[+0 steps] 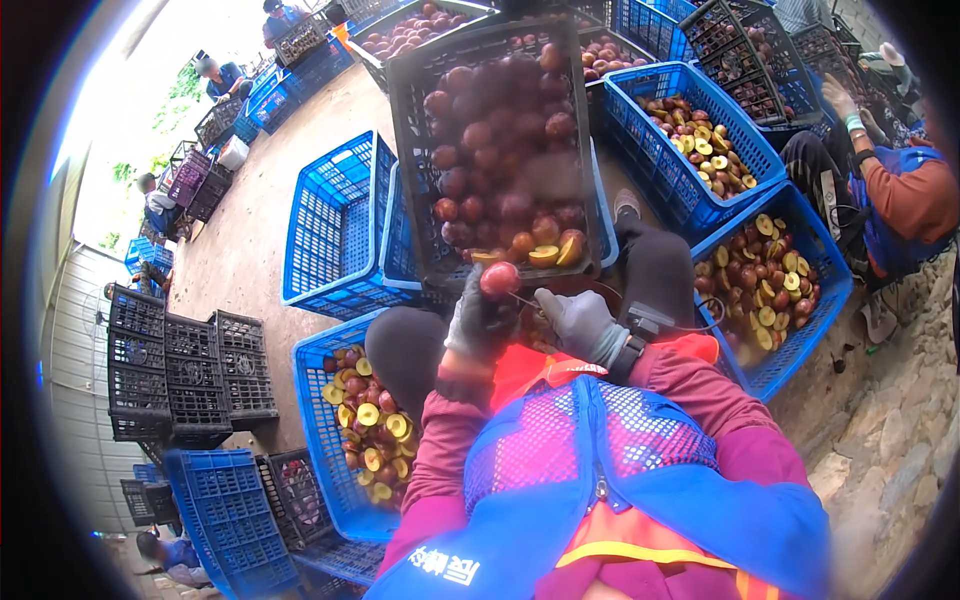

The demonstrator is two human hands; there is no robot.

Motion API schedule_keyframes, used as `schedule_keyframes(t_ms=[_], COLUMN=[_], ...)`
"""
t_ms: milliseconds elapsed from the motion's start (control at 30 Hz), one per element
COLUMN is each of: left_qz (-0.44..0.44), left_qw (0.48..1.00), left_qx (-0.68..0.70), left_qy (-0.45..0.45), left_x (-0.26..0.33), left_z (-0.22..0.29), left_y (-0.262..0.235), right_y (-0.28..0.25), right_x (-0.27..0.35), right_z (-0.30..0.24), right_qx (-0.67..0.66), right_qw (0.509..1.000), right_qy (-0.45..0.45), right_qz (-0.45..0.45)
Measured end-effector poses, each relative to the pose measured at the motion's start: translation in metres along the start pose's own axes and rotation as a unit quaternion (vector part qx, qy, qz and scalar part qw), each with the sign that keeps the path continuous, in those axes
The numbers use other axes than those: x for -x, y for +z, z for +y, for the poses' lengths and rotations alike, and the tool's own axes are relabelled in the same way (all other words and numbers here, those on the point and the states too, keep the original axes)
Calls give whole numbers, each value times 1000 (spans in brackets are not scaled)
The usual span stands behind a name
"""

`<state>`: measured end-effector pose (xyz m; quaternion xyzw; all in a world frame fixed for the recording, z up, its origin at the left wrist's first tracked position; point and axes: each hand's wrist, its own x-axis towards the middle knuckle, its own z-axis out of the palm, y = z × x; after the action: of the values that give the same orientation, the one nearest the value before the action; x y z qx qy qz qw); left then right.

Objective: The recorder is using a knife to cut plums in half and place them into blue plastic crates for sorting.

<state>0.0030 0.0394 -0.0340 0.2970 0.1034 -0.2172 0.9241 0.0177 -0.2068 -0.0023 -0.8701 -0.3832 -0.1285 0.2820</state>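
Everything's sitting right on the dusty concrete floor (250,230): blue crates (335,225) lying around, some holding halved plums (765,275), a black crate (500,150) of whole plums propped up in the middle, black empties (180,375) stacking up at the left.

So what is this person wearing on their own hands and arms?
Both hands wear grey work gloves: the left hand and the right hand. The sleeves are magenta-pink, under a blue mesh vest with orange trim. A black wristband device sits at the right wrist, with a thin cable trailing from it.
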Motion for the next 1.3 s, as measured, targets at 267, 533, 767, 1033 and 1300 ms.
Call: schedule_keyframes(t_ms=[267, 533, 767, 1033, 1300], left_qz=[126, 168, 154, 208, -26], left_qw=[987, 834, 791, 824, 701], left_qx=[51, -417, -528, -492, -692], left_qy=[91, 319, 266, 188, 168], left_x=[30, 20, 7, -18, 17], left_z=[38, -6, -57, -85, -37], left_y=[90, 90, 77, 39, 75], right_y=[-17, -84, -37, 19, 5], right_x=[29, -30, -8, 5, 0], right_z=[17, -7, -17, -7, 0], right_qx=[-38, -621, -641, -295, -126], right_qw=[995, 743, 619, 889, 984], right_qy=[-35, 235, 453, 347, 102], right_qz=[85, 85, 31, 57, 69])
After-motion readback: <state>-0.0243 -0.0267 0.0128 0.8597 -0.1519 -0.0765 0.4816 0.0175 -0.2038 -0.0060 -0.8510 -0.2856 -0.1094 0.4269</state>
